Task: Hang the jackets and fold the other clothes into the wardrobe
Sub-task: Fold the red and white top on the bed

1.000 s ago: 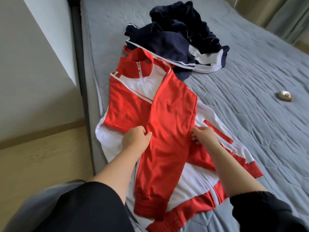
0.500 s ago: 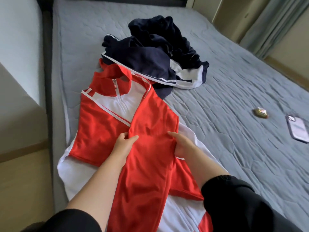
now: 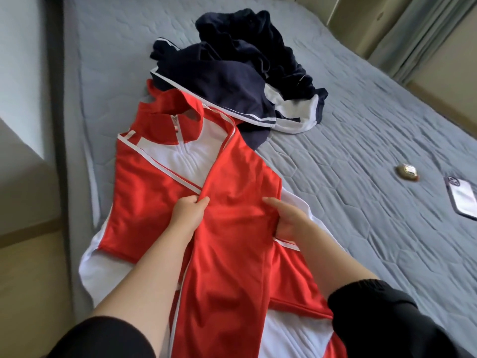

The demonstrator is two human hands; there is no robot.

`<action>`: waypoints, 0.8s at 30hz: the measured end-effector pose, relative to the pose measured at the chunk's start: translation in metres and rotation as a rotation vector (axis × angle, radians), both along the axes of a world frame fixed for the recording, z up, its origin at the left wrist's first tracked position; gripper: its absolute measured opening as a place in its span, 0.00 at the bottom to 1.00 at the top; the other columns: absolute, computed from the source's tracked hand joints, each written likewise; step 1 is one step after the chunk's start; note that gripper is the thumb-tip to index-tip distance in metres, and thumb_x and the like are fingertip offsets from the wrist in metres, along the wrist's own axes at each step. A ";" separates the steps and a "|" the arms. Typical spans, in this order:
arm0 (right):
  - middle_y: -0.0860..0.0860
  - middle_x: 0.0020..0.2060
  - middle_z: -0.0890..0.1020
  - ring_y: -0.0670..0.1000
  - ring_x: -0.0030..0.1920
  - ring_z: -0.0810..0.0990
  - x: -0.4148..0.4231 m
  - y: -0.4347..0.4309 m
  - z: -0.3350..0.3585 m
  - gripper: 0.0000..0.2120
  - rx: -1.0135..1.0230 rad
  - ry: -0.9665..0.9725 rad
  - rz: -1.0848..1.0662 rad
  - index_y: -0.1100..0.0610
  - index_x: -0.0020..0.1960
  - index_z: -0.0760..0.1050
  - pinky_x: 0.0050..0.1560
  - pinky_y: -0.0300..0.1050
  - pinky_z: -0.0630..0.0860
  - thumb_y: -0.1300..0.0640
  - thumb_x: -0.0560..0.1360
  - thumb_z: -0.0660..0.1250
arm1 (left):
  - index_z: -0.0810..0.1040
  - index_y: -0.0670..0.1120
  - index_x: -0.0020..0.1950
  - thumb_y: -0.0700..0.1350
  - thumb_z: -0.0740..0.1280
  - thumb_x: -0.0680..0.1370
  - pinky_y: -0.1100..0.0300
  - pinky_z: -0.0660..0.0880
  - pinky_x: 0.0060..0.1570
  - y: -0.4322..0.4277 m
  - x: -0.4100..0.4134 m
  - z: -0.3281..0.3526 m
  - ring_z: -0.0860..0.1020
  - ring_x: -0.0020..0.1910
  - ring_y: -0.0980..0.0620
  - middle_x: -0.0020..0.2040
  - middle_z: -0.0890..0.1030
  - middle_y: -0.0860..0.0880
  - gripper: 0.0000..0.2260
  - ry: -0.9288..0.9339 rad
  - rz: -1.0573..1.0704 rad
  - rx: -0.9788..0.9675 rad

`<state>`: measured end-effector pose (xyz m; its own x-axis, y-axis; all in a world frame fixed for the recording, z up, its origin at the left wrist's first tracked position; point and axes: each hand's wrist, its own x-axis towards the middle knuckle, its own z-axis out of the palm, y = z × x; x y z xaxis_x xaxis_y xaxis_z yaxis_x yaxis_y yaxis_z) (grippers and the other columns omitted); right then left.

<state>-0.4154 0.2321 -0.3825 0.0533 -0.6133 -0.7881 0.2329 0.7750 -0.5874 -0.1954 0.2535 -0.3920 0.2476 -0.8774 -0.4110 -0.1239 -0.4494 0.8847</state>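
A red and white zip jacket point(image 3: 154, 192) lies front up on the grey bed point(image 3: 361, 156), collar toward the far end. One red sleeve is folded down across its front. My left hand point(image 3: 187, 213) pinches the left edge of that sleeve. My right hand point(image 3: 290, 219) grips its right edge, fingers tucked under the cloth. Beyond the collar sits a heap of dark navy clothes point(image 3: 237, 81) with white stripes and panels.
A small gold-wrapped object point(image 3: 407, 171) and a phone point(image 3: 463, 200) lie on the bed's right side. A pale wall and wooden floor point(image 3: 25, 280) run along the left of the bed. Curtains point(image 3: 423, 34) hang at the far right.
My head has come closer and turned right, bringing the phone into view. Both hands have shifted up the folded sleeve, and the jacket's hem has left the view.
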 end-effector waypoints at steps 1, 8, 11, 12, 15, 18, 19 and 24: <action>0.53 0.36 0.85 0.51 0.34 0.84 -0.002 -0.004 0.003 0.06 -0.029 -0.024 -0.014 0.55 0.49 0.80 0.38 0.46 0.80 0.54 0.75 0.67 | 0.80 0.40 0.45 0.43 0.66 0.78 0.44 0.75 0.54 0.000 0.001 -0.002 0.78 0.43 0.46 0.45 0.81 0.38 0.08 0.010 0.007 0.002; 0.60 0.48 0.81 0.59 0.51 0.78 -0.010 -0.047 0.025 0.30 -0.091 -0.105 -0.121 0.64 0.54 0.76 0.61 0.57 0.69 0.38 0.78 0.54 | 0.80 0.35 0.53 0.43 0.63 0.80 0.47 0.75 0.55 0.000 0.004 -0.012 0.80 0.51 0.39 0.49 0.82 0.37 0.12 -0.055 0.005 0.011; 0.59 0.46 0.83 0.58 0.52 0.78 -0.002 -0.057 0.031 0.26 -0.061 -0.050 -0.075 0.62 0.54 0.76 0.62 0.58 0.66 0.41 0.81 0.52 | 0.80 0.36 0.56 0.43 0.63 0.80 0.48 0.75 0.56 -0.001 0.004 -0.015 0.79 0.52 0.40 0.51 0.82 0.38 0.13 -0.074 0.001 0.021; 0.58 0.41 0.84 0.57 0.48 0.79 -0.001 -0.062 0.035 0.22 -0.074 -0.030 -0.091 0.62 0.50 0.77 0.60 0.56 0.68 0.45 0.82 0.53 | 0.80 0.36 0.56 0.43 0.63 0.80 0.51 0.75 0.55 -0.001 0.004 -0.016 0.79 0.52 0.40 0.51 0.82 0.39 0.13 -0.088 0.001 0.020; 0.54 0.27 0.82 0.52 0.33 0.83 0.000 -0.076 0.044 0.14 -0.191 -0.025 -0.231 0.59 0.43 0.75 0.48 0.50 0.76 0.58 0.82 0.55 | 0.80 0.37 0.57 0.42 0.63 0.80 0.58 0.72 0.50 -0.002 0.001 -0.018 0.79 0.49 0.44 0.50 0.82 0.43 0.11 -0.095 -0.006 0.010; 0.55 0.31 0.84 0.51 0.33 0.84 -0.002 -0.081 0.038 0.13 -0.259 -0.018 -0.271 0.62 0.46 0.77 0.41 0.48 0.80 0.61 0.81 0.55 | 0.81 0.38 0.54 0.41 0.63 0.80 0.58 0.72 0.48 -0.003 -0.002 -0.021 0.79 0.47 0.45 0.49 0.83 0.42 0.10 -0.079 -0.022 0.002; 0.56 0.34 0.84 0.54 0.35 0.84 -0.001 -0.081 0.033 0.16 -0.246 -0.026 -0.252 0.64 0.45 0.79 0.44 0.50 0.79 0.58 0.81 0.56 | 0.81 0.38 0.53 0.41 0.63 0.80 0.59 0.72 0.47 -0.004 -0.002 -0.022 0.79 0.46 0.46 0.48 0.83 0.42 0.10 -0.086 -0.023 -0.001; 0.52 0.34 0.72 0.51 0.35 0.71 0.005 -0.084 0.015 0.08 -0.174 0.337 -0.307 0.56 0.40 0.74 0.40 0.44 0.73 0.56 0.78 0.64 | 0.81 0.37 0.50 0.42 0.63 0.80 0.56 0.72 0.48 -0.004 -0.001 -0.024 0.79 0.47 0.42 0.47 0.82 0.41 0.10 -0.161 -0.055 0.009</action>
